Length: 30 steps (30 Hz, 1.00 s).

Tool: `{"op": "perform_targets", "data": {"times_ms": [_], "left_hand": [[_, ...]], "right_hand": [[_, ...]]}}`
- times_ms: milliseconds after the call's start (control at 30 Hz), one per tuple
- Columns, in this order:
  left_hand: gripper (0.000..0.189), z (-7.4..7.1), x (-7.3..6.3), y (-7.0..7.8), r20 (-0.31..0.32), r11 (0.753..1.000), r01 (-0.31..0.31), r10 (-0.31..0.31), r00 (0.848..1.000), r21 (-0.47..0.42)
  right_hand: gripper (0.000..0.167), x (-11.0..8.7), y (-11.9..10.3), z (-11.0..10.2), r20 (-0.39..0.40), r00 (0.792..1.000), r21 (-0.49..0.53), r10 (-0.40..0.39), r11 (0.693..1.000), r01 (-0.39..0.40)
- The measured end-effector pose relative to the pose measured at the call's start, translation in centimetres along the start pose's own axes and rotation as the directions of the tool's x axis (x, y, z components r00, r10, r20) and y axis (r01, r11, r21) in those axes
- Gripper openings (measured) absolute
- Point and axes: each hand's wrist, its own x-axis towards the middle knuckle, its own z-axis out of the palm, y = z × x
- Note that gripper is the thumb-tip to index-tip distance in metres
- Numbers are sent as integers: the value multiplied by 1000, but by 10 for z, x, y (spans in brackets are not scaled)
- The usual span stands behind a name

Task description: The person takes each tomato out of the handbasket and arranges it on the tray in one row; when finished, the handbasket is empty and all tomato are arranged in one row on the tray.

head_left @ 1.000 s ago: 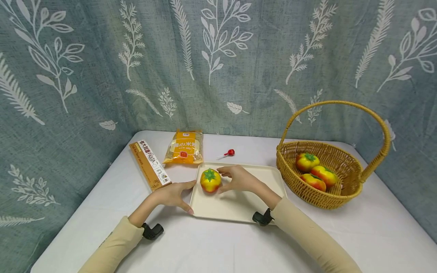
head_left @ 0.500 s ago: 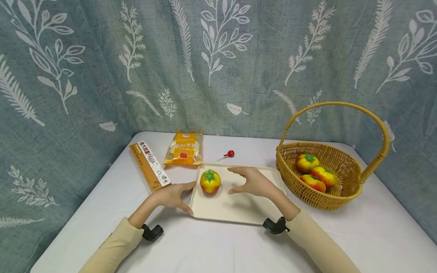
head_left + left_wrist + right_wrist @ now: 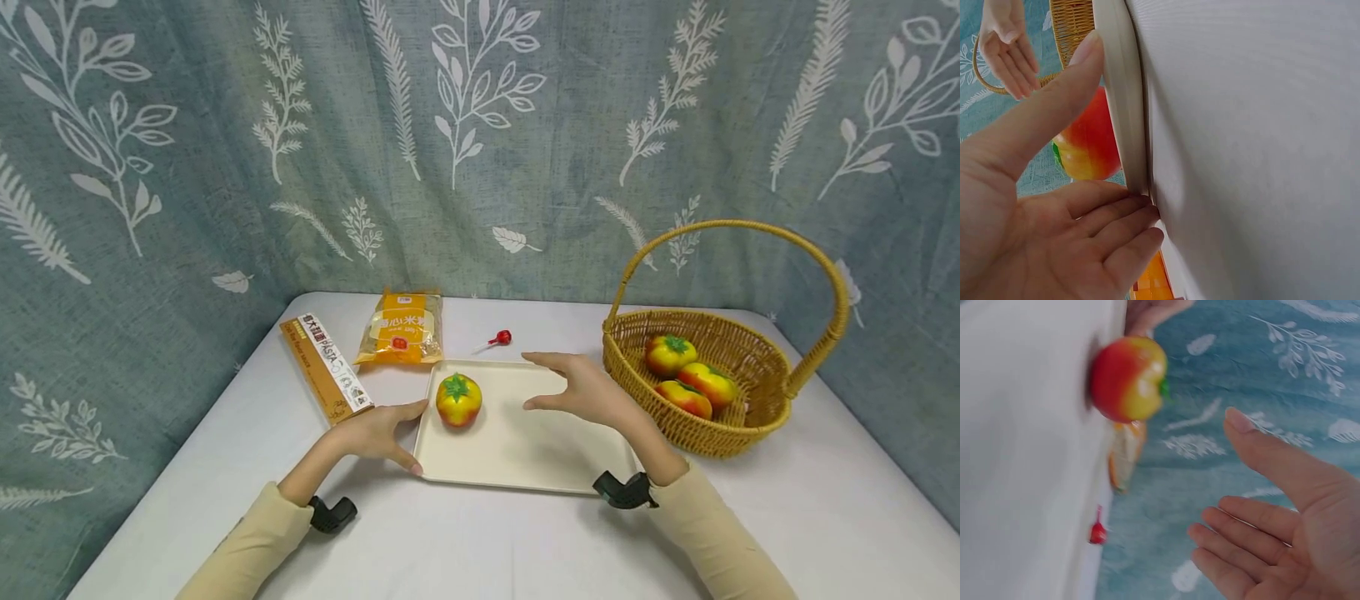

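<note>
A yellow-and-red toy persimmon (image 3: 458, 400) with a green leafy top sits at the left end of a cream rectangular tray (image 3: 510, 467). My left hand (image 3: 378, 435) touches the tray's left rim, thumb near the front corner and fingers farther back. In the left wrist view, that thumb and the fingertips lie right at the rim, the persimmon (image 3: 1088, 140) showing between them. Over the tray's right half hovers my right hand (image 3: 588, 392), thumb and fingers spread and holding nothing. The right wrist view shows its open palm facing the persimmon (image 3: 1127, 379).
A wicker basket (image 3: 697, 437) with a tall handle and three similar persimmons stands right of the tray. Behind the tray lie a red lollipop (image 3: 502, 337) and an orange noodle packet (image 3: 401, 329). A pasta box (image 3: 326, 367) lies beyond my left hand.
My right hand has drawn away from the persimmon, moving right across the tray. The persimmon stays on the tray, and my left hand keeps its place at the rim.
</note>
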Motion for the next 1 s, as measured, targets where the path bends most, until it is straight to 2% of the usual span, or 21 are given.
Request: {"op": "perform_targets", "data": {"times_ms": [300, 533, 767, 1000], "left_hand": [[107, -1, 1, 1, 5, 1000, -2, 2, 1000, -19], [107, -2, 0, 3, 11, 1000, 6, -5, 1000, -12], [106, -2, -1, 3, 7, 1000, 4, -4, 1000, -20], [105, -3, -1, 6, 7, 1000, -9, 9, 1000, -18]], "right_hand": [[71, -12, -1, -38, -107, 994, -27, 17, 999, -20], [71, -18, 2, -57, -151, 988, -105, 42, 993, -58], [70, -25, 3, -71, -200, 974, -45, 103, 992, -115], [66, -38, 9, -89, -262, 951, -32, 165, 983, -179]]}}
